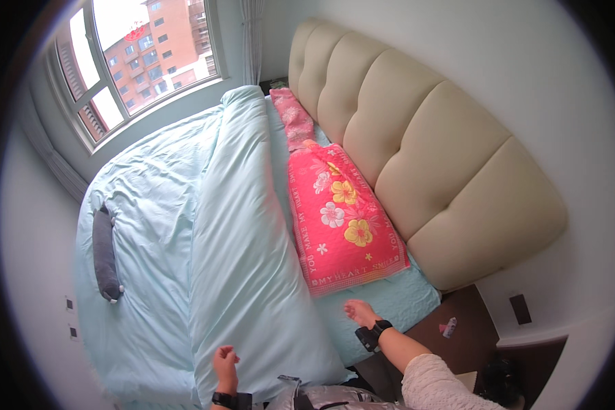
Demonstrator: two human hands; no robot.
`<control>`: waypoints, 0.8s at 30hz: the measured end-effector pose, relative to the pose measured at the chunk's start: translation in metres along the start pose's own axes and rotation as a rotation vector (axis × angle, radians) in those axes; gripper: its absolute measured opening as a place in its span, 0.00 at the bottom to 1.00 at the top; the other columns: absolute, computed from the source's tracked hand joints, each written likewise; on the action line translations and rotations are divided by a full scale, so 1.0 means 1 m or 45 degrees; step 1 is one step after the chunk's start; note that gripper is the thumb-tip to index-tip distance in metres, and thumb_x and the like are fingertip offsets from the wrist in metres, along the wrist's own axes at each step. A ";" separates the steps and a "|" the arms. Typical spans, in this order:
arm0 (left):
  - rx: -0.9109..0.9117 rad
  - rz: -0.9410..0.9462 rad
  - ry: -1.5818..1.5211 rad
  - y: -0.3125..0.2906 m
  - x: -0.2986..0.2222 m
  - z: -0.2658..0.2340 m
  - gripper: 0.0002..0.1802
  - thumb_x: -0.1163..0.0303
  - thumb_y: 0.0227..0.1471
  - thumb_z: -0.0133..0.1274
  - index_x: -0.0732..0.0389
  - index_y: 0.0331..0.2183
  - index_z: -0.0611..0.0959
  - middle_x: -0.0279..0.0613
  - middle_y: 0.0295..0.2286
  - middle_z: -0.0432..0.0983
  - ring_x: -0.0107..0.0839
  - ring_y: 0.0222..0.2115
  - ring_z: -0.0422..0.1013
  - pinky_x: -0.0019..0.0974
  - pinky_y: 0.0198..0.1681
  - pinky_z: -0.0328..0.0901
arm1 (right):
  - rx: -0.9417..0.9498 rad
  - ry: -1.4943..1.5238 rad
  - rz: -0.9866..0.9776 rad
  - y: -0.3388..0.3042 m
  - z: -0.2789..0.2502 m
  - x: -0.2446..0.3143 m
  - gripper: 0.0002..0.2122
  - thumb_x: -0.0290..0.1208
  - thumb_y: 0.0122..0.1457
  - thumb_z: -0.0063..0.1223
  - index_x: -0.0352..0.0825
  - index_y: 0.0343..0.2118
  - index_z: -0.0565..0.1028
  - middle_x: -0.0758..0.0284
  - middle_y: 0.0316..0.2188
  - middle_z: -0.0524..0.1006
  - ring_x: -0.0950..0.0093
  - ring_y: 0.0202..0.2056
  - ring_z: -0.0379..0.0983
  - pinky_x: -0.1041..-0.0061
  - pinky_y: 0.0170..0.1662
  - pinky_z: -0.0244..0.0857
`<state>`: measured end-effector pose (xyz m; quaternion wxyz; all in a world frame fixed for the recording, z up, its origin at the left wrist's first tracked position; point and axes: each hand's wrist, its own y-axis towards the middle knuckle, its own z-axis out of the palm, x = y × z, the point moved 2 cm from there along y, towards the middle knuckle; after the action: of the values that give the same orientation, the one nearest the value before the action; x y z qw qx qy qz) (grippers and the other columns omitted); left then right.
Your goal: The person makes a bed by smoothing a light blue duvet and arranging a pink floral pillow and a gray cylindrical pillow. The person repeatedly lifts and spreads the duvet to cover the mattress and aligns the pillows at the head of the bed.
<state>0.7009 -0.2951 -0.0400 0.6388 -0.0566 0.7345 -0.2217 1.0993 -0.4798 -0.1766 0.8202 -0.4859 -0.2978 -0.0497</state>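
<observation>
My left hand is held over the near end of a folded-back pale blue duvet, its fingers curled in and nothing seen in them. My right hand hovers above the light blue bed sheet, fingers loosely curled and also without anything visible in them. Just beyond it lies a bright pink pillow with white and yellow flowers, flat against the headboard side. A second, paler pink pillow rests farther along, partly hidden. Both wrists wear black bands.
A padded beige headboard lines the bed's right side. On the left part of the bed lies a long grey cushion. A dark brown bedside surface at the near right bears a small pink-and-white item. A window stands at the far left.
</observation>
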 end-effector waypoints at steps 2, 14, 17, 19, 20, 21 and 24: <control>-0.005 -0.009 0.017 -0.012 0.001 0.017 0.07 0.78 0.41 0.44 0.66 0.28 0.72 0.36 0.20 0.67 0.23 0.18 0.64 0.25 0.22 0.61 | -0.060 -0.055 0.062 0.031 -0.025 0.009 0.08 0.29 0.50 0.47 0.34 0.33 0.67 0.67 0.25 0.69 0.77 0.25 0.65 0.80 0.26 0.61; -0.110 -0.225 0.030 -0.035 0.011 0.038 0.06 0.78 0.42 0.44 0.67 0.28 0.72 0.38 0.20 0.68 0.24 0.19 0.65 0.25 0.24 0.62 | 0.066 0.567 0.015 0.135 0.023 0.042 0.21 0.40 0.48 0.53 0.40 0.45 0.64 0.65 0.42 0.70 0.67 0.42 0.66 0.61 0.45 0.60; -0.069 -0.251 0.037 -0.038 0.017 0.040 0.06 0.77 0.43 0.45 0.65 0.29 0.72 0.37 0.21 0.68 0.25 0.19 0.66 0.26 0.24 0.63 | -0.033 0.665 -0.048 0.133 0.030 0.051 0.20 0.33 0.48 0.53 0.37 0.44 0.64 0.61 0.38 0.71 0.65 0.36 0.70 0.62 0.43 0.62; -0.029 -0.255 0.025 -0.037 0.019 0.041 0.06 0.76 0.43 0.44 0.65 0.29 0.72 0.37 0.21 0.68 0.25 0.19 0.66 0.26 0.25 0.63 | 0.003 0.607 -0.130 0.122 0.037 0.060 0.19 0.32 0.48 0.52 0.35 0.43 0.64 0.62 0.37 0.72 0.66 0.36 0.70 0.63 0.42 0.63; -0.017 -0.254 0.013 -0.035 0.019 0.041 0.06 0.77 0.43 0.44 0.66 0.29 0.73 0.37 0.21 0.68 0.25 0.20 0.66 0.25 0.25 0.63 | -0.065 0.606 -0.152 0.113 0.036 0.068 0.18 0.31 0.48 0.51 0.33 0.43 0.65 0.62 0.36 0.72 0.66 0.36 0.70 0.64 0.42 0.63; 0.016 -0.239 -0.014 -0.032 0.017 0.043 0.07 0.78 0.42 0.44 0.66 0.29 0.73 0.37 0.21 0.69 0.25 0.20 0.66 0.25 0.25 0.63 | -0.037 0.619 -0.205 0.103 0.039 0.074 0.16 0.30 0.49 0.49 0.32 0.41 0.66 0.62 0.36 0.72 0.67 0.35 0.70 0.66 0.41 0.64; 0.051 -0.274 -0.022 -0.018 0.009 0.046 0.07 0.77 0.43 0.43 0.65 0.29 0.73 0.37 0.21 0.69 0.24 0.20 0.66 0.25 0.25 0.62 | 0.093 0.650 -0.212 0.062 0.045 0.087 0.15 0.32 0.51 0.47 0.31 0.41 0.66 0.62 0.37 0.72 0.67 0.38 0.69 0.66 0.44 0.62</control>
<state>0.7406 -0.3261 -0.0447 0.6186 -0.1243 0.7142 -0.3031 1.1738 -0.3918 -0.1614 0.8789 -0.4014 -0.1220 -0.2270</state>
